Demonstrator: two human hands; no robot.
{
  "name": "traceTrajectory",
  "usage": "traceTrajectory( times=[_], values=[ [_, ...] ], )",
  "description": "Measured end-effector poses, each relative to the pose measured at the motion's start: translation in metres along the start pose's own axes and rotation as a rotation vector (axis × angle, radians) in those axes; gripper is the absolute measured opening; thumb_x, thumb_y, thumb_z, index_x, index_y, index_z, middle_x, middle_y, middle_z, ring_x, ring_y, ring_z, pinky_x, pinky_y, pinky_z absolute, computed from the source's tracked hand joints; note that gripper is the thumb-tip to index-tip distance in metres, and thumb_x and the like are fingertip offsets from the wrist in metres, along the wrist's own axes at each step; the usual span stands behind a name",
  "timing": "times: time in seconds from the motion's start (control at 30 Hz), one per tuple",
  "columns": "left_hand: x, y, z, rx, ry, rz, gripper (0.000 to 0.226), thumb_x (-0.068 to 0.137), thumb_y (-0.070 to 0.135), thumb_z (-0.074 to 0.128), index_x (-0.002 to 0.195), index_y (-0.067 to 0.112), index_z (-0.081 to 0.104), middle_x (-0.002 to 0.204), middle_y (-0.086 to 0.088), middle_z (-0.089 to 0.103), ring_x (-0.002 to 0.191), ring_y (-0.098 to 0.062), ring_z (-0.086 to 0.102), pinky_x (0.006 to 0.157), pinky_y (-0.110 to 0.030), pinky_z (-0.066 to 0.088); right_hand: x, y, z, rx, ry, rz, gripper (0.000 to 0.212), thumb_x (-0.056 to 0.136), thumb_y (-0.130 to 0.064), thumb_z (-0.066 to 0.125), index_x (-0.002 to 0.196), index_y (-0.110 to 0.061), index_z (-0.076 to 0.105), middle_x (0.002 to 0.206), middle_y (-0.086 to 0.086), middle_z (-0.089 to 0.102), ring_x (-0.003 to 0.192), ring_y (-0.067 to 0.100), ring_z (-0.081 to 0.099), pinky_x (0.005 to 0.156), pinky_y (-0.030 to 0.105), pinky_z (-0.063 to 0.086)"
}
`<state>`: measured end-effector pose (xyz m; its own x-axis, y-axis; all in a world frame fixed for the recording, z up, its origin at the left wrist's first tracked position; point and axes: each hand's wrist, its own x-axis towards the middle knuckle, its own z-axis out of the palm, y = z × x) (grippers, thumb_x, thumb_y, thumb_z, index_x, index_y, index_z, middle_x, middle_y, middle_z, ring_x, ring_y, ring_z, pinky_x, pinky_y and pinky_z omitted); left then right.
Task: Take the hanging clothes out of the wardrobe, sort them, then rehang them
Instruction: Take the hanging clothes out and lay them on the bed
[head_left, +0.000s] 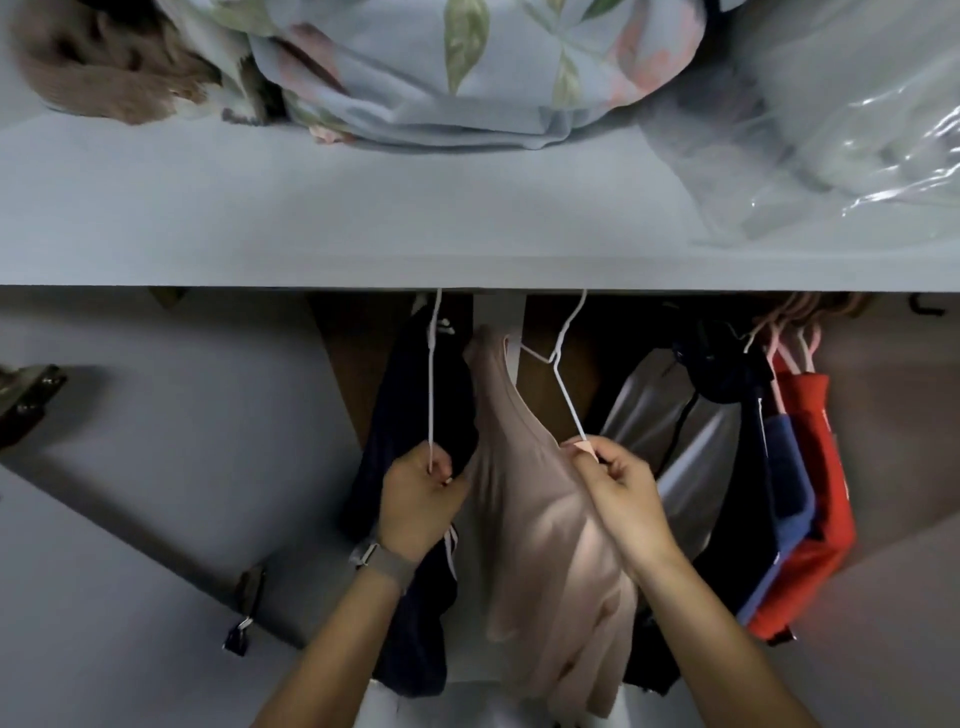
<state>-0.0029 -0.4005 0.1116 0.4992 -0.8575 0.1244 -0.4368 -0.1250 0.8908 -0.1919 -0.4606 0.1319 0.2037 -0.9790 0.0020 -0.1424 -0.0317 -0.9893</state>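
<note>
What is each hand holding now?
Left hand: grips a white hanger.
Right hand: pinches the beige top's hanger.

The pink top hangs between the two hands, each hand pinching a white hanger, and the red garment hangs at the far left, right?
Not quite. The head view shows the red garment at the far right. The rest holds: left hand and right hand each pinch a white hanger, pink top between them.

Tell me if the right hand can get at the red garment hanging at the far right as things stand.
Probably not right away. The right hand is pinching the white hanger of the beige top, and grey and dark garments hang between it and the red garment. Freed, it looks reachable.
</note>
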Motion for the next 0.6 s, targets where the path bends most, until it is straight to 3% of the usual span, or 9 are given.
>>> traceTrajectory(
  times=[0.13, 0.3, 0.4, 0.5, 0.6],
  values=[
    [-0.016, 0.004, 0.022, 0.0, -0.136, 0.0, 0.044, 0.073, -0.005, 0.066, 0.057, 0.023, 0.036, 0.053, 0.007, 0.04, 0.053, -0.001, 0.046, 0.054, -0.012, 0.033, -0.006, -0.004, 0.009, -0.022, 0.031, -0.06, 0.018, 0.091, -0.012, 0.055, 0.087, -0.016, 0.071, 0.074, 0.011, 0.067, 0.07, 0.029, 0.061, 0.068, 0.038, 0.048],
    [-0.043, 0.014, 0.033, -0.124, -0.12, 0.007, 0.039, 0.076, -0.003, 0.067, 0.06, 0.02, 0.039, 0.054, 0.008, 0.039, 0.05, 0.004, 0.046, 0.053, -0.007, 0.035, -0.031, 0.007, 0.011, 0.064, 0.109, -0.092, 0.02, 0.081, -0.031, 0.06, 0.075, -0.012, 0.06, 0.06, 0.004, 0.049, 0.059, 0.014, 0.044, 0.057, 0.029, 0.036],
    [-0.069, 0.007, 0.052, 0.004, -0.342, 0.139, 0.017, 0.076, 0.015, 0.061, 0.086, 0.023, 0.05, 0.074, 0.01, 0.054, 0.069, 0.001, 0.054, 0.064, -0.016, 0.045, -0.051, 0.025, 0.016, 0.062, 0.035, -0.025, 0.007, 0.087, -0.018, 0.065, 0.085, -0.012, 0.063, 0.064, 0.001, 0.058, 0.061, 0.011, 0.054, 0.061, 0.021, 0.044],
    [-0.095, -0.009, 0.07, 0.145, -0.511, 0.258, 0.044, 0.079, 0.028, 0.051, 0.12, 0.015, 0.049, 0.111, 0.003, 0.059, 0.103, -0.01, 0.057, 0.085, -0.026, 0.048, -0.069, 0.038, 0.018, 0.16, 0.042, 0.158, 0.014, 0.082, -0.011, 0.072, 0.096, -0.014, 0.069, 0.061, 0.008, 0.063, 0.054, 0.019, 0.059, 0.056, 0.027, 0.05],
    [-0.119, -0.015, 0.075, 0.146, -0.66, 0.245, 0.048, 0.072, 0.041, 0.042, 0.109, 0.01, 0.048, 0.105, -0.004, 0.048, 0.098, -0.017, 0.049, 0.084, -0.029, 0.043, -0.08, 0.049, 0.004, 0.19, 0.092, 0.242, 0.013, 0.078, 0.0, 0.073, 0.072, -0.001, 0.062, 0.045, 0.011, 0.05, 0.036, 0.018, 0.042, 0.043, 0.026, 0.038]
  ],
)
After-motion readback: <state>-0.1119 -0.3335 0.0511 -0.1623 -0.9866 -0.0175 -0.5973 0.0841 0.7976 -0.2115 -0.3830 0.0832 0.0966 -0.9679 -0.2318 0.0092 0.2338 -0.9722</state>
